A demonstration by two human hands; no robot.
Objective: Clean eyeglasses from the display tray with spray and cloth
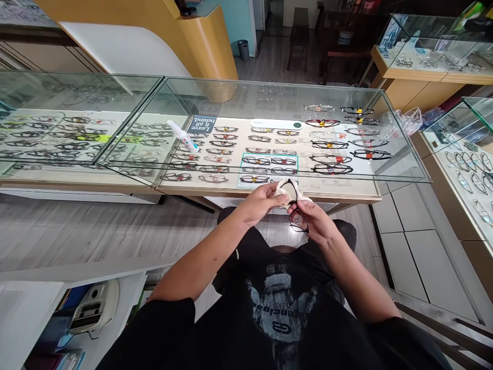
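Just in front of the display case, both hands are around one pair of dark-rimmed eyeglasses (pixel 298 220). My left hand (pixel 268 199) pinches a cream cloth (pixel 284 191) against the upper lens, thumb on the near side. With its fingers closed, my right hand (pixel 313 216) grips the frame near the middle, where more of the cloth shows. The lower lens hangs below the fingers and is uncovered. A white bottle (pixel 183 136) with a pointed nozzle lies or stands on the glass top, ahead and to the left.
The glass display case (pixel 269 85) spans the front, with rows of eyeglasses inside. More cases stand at the right (pixel 473 180). Low at the left, a white shelf unit (pixel 34 308) holds a pale device (pixel 94 308) and books. A dark bin (pixel 243 50) sits on the floor beyond.
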